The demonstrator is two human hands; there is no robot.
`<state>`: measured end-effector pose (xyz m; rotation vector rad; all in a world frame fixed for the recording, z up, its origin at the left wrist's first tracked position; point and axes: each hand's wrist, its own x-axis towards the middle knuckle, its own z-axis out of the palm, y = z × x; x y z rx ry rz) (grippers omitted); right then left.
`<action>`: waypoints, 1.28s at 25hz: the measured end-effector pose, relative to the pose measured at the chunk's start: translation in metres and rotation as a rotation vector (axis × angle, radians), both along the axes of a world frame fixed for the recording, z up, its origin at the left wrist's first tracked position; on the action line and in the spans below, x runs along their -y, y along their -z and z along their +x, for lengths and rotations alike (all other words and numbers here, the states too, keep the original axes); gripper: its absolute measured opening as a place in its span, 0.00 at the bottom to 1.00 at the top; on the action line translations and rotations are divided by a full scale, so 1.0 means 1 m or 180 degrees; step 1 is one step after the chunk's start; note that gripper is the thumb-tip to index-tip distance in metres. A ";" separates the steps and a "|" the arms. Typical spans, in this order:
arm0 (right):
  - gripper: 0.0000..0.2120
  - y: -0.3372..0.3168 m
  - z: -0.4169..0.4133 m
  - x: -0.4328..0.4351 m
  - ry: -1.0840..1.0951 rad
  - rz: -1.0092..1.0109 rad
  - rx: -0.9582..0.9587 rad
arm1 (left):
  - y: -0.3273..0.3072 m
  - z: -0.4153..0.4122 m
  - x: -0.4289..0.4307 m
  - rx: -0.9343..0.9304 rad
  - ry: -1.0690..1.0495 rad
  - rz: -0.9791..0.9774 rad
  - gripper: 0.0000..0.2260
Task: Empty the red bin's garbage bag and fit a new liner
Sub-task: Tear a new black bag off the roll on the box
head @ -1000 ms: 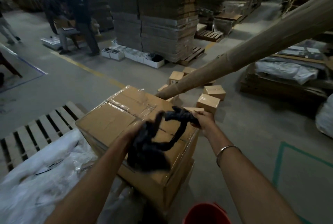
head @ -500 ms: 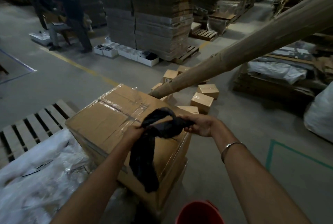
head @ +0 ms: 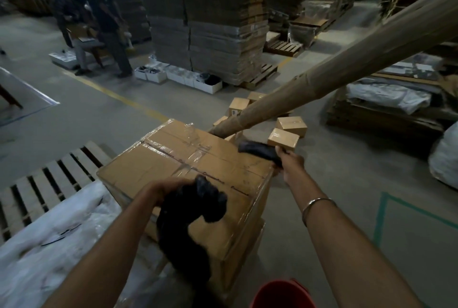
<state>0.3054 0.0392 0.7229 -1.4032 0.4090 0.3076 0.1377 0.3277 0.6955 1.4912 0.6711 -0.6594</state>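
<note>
Red bin (head: 282, 294): only its rim shows, at the near edge, between my forearms and closer to the right one. Black liner strip (head: 257, 150): my right hand (head: 290, 164) pinches it, fingers curled, its long axis running left over the cardboard box (head: 178, 159). Black bag bundle (head: 188, 221): clenched in my left hand (head: 161, 191), hanging down. Judgement: the liner must travel nearward and down to the bin.

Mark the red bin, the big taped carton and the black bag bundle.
red bin (head: 282, 295): head view, its visible upper wall at the bottom edge.
taped carton (head: 153, 166): head view, bare top face.
black bag bundle (head: 173, 233): head view, bunched middle.
</note>
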 end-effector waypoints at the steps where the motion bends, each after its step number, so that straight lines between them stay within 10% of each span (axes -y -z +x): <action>1: 0.18 -0.006 0.002 0.000 -0.0004 0.0462 -0.0086 | 0.006 -0.003 -0.002 -0.0294 0.0332 0.0376 0.12; 4: 0.17 -0.018 0.008 0.001 -0.0417 0.0732 -0.0164 | 0.017 -0.006 -0.002 -0.0598 0.0409 0.1070 0.12; 19: 0.15 0.099 -0.060 -0.073 -0.1490 -0.0289 -0.0397 | 0.052 -0.040 0.023 -0.0669 0.1030 0.0673 0.12; 29: 0.22 0.103 -0.066 -0.070 -0.1860 -0.3023 0.1047 | 0.050 -0.043 0.024 -0.0541 0.0979 0.0521 0.11; 32: 0.15 0.075 -0.071 -0.063 -0.1866 -0.2746 0.1474 | 0.020 -0.034 0.022 -0.0416 0.1028 0.0476 0.14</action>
